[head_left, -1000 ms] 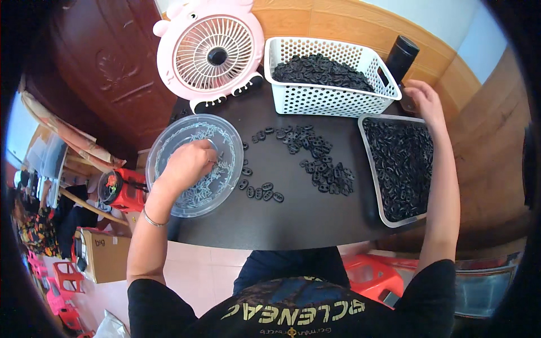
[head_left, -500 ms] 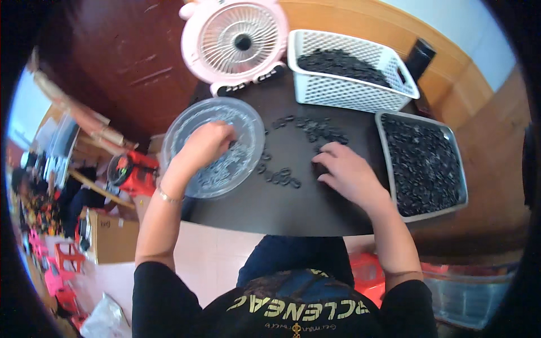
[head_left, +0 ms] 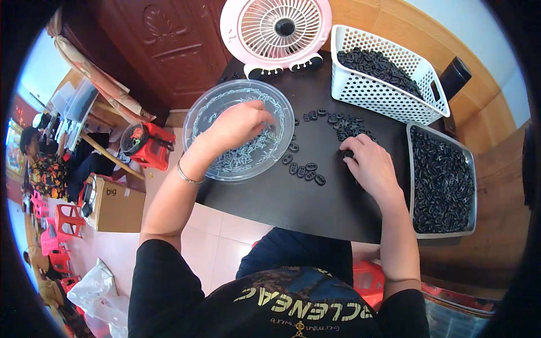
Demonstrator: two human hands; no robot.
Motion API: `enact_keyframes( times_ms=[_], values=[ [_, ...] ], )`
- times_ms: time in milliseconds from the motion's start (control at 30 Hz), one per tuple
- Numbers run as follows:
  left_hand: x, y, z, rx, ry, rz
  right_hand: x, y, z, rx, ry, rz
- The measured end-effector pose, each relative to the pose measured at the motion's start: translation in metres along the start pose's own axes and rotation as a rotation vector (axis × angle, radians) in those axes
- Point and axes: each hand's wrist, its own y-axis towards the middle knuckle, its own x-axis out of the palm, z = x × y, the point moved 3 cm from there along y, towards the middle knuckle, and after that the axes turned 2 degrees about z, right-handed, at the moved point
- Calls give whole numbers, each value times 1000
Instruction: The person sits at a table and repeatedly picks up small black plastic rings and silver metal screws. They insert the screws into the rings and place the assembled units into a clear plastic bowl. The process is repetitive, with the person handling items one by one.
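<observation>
My left hand (head_left: 239,127) is over a round clear plastic tub (head_left: 194,163) that holds many small silvery pin-like pieces (head_left: 239,158). Its fingers are curled together near the tub's right side; what lies between them is blurred and hidden. At the near edge of a loose pile of small black oval pieces with holes (head_left: 345,123), my right hand (head_left: 372,166) pinches a black oval piece (head_left: 347,153), mostly covered by the thumb and fingers. Several more black oval pieces (head_left: 301,170) lie in a curved line between the tub and my right hand.
A white perforated basket (head_left: 383,104) of black pieces stands at the back right. Nearer is a grey tray (head_left: 413,186) full of them. A pink fan (head_left: 276,25) stands behind the tub, and a dark cylinder (head_left: 454,78) beyond the basket. A person (head_left: 48,163) sits far left.
The whole view has shifted, so the table sits farther right. My left hand has moved toward the tub's right side. My right fingers have drawn together at the pile's near edge.
</observation>
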Motion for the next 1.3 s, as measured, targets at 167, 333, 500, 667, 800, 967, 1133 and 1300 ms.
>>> enact_keyframes(
  times_ms=[167,333,500,667,800,967,1133,1300],
  values=[
    [1,7,6,-17,56,-31,6,2,12,-34,58,55],
    [6,11,3,5,216,-87,10,0,15,-6,92,73],
    [10,11,7,20,345,-155,8,-3,16,-21,113,122],
    [9,12,11,63,307,-79,9,-3,18,7,163,130],
    [9,14,11,53,250,-49,8,-2,17,-22,157,202],
    [0,24,10,-167,-296,60,11,11,11,25,51,196],
    [8,46,40,-176,-1047,138,15,26,7,136,-73,32],
    [24,56,64,-246,-1343,94,17,29,14,132,63,8]
  ],
)
